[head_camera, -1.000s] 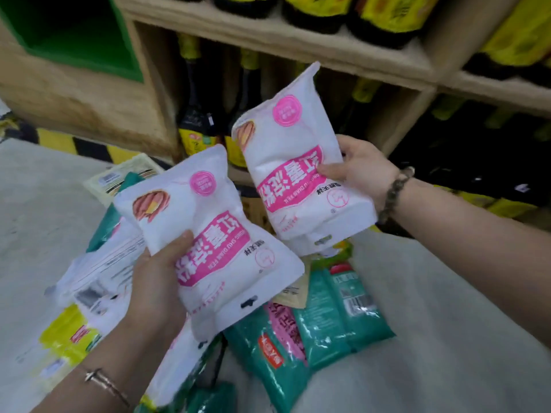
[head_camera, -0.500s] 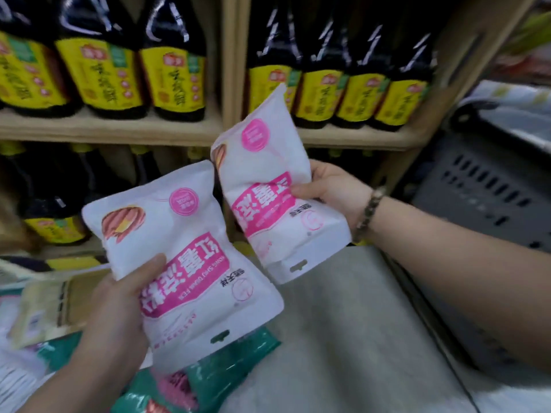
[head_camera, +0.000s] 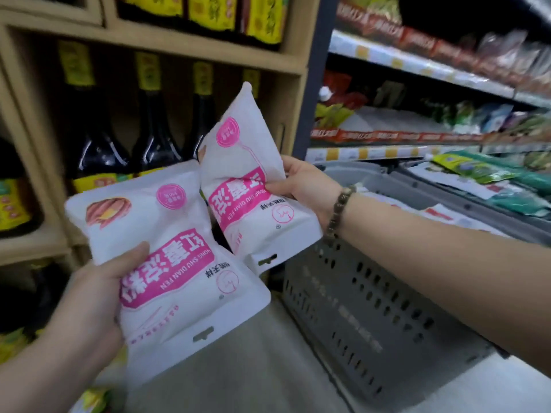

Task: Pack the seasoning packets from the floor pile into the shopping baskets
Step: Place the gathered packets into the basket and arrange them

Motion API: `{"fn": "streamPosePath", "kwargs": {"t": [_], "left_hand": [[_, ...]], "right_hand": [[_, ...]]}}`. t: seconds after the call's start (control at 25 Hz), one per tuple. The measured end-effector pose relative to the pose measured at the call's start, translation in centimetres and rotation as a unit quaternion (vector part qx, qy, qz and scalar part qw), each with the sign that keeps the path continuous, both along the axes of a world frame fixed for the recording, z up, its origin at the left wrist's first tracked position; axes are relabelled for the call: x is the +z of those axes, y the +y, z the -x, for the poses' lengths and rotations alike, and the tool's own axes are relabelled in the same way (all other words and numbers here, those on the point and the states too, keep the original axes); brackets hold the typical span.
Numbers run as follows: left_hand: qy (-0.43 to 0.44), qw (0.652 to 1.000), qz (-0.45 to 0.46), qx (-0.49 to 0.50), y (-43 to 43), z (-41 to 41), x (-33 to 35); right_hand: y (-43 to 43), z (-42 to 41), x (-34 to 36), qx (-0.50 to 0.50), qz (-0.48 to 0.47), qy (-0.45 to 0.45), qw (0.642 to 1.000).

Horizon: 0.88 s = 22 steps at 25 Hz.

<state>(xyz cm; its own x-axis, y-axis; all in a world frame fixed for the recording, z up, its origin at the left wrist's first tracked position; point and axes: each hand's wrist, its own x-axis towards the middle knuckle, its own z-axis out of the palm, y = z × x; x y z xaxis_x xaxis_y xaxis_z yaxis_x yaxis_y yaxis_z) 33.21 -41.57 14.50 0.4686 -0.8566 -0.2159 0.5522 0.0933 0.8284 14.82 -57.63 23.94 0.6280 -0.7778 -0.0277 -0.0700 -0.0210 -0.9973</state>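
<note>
My left hand (head_camera: 92, 296) grips a white packet with a pink label (head_camera: 173, 254), held upside down at the lower left, thumb across its front. My right hand (head_camera: 301, 186) grips a second white and pink packet (head_camera: 244, 186) higher up, its top corner pointing up; the two packets touch at their edges. Both are held in the air to the left of a grey shopping basket (head_camera: 372, 317) on the floor at the right. Green and white packets (head_camera: 477, 180) lie inside the basket behind my right forearm.
A wooden shelf (head_camera: 179, 40) with dark bottles (head_camera: 152, 135) with yellow labels stands close behind the packets. Metal store shelves (head_camera: 417, 64) with bagged goods run along the right. A yellow packet corner (head_camera: 92, 397) shows at the bottom left on the grey floor.
The view has swung right and up: the floor pile has left the frame and the grey basket has come in. Both hands have carried their packets rightward toward the basket.
</note>
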Motion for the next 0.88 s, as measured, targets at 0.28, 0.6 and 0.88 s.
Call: {"fn": "streamPosePath", "kwargs": {"t": [0.28,0.6,0.88], "left_hand": [[-0.013,0.999,0.03,-0.032,-8.8,8.4,6.4],[-0.022,0.998,0.01,-0.063,-20.4,17.0,8.2],[-0.133,0.989,-0.04,-0.05,-25.5,20.9,7.3]], "right_hand": [[-7.3,10.8,4.3,-0.055,0.02,-0.06,0.996],[-16.4,22.4,4.1,-0.175,0.025,-0.068,0.982],[-22.1,24.2,-0.9,-0.151,-0.037,0.05,0.987]]}}
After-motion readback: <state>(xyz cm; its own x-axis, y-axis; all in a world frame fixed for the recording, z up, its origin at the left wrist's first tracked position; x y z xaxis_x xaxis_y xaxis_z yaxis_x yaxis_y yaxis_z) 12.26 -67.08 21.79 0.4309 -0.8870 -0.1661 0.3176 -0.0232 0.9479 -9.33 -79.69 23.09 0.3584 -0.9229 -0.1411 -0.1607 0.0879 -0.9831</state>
